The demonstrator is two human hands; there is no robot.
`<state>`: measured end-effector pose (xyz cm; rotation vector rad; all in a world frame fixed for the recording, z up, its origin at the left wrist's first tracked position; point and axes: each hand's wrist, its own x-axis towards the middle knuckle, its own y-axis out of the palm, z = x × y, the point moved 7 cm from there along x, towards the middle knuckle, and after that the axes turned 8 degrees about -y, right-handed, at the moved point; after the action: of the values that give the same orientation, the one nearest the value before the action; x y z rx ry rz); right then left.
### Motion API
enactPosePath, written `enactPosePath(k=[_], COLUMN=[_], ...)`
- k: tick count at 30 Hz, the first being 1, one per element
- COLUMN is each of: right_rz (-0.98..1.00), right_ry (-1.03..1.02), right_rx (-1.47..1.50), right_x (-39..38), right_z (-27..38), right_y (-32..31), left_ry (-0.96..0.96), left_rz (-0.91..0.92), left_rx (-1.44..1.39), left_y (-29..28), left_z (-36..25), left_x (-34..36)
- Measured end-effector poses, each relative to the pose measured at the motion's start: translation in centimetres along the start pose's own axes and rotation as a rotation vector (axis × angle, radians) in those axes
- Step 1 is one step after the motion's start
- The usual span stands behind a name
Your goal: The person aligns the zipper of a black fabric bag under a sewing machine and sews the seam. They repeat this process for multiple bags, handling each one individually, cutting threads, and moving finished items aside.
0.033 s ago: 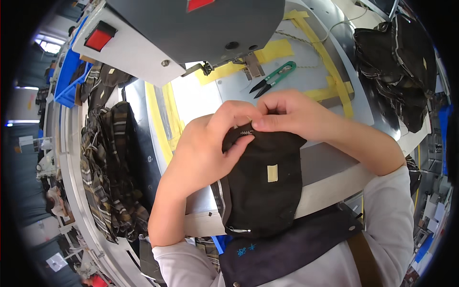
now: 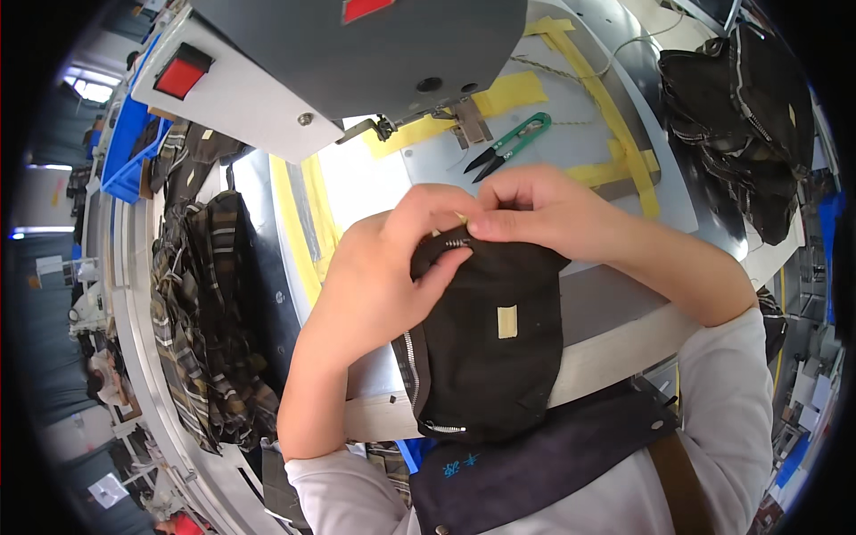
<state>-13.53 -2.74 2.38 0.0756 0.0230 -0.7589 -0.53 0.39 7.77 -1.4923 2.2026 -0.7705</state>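
Zippered cloth (image 2: pixel 481 361), one piece, occupies two hands (image 2: pixel 379 272) (image 2: pixel 546 214)

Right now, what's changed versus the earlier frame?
Nothing visible beyond a slight shift of the whole view; nothing taken up or let go. Left hand and right hand still pinch the dark cloth at its upper edge; green-handled snips still lie beyond them.

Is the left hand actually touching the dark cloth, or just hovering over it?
Touching. The head view shows the left hand with its fingers pinching the cloth at its far edge, beside the zip teeth.
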Motion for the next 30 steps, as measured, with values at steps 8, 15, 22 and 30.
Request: enactPosePath(k=[8, 15, 22, 30], right_rz=[-0.117, -0.119, -0.104, -0.086], right_ry=[-0.090, -0.136, -0.166, -0.103], right_rx=[-0.089, -0.140, -0.094, -0.052], right_x=[-0.3, -0.8, -0.7, -0.7], right_z=[0.4, 1.0, 0.5, 0.1], right_y=[-0.4, -0.4, -0.3, -0.3], left_ry=[-0.309, -0.250, -0.052, 0.005], left_rz=[0.108, 0.106, 0.043, 0.028], left_rx=[-0.140, -0.314, -0.216, -0.136], left_y=[0.4, 0.7, 0.9, 1.0], left_z=[2.8, 2.7, 1.8, 1.8], left_x=[0.4, 0.5, 0.6, 0.7])
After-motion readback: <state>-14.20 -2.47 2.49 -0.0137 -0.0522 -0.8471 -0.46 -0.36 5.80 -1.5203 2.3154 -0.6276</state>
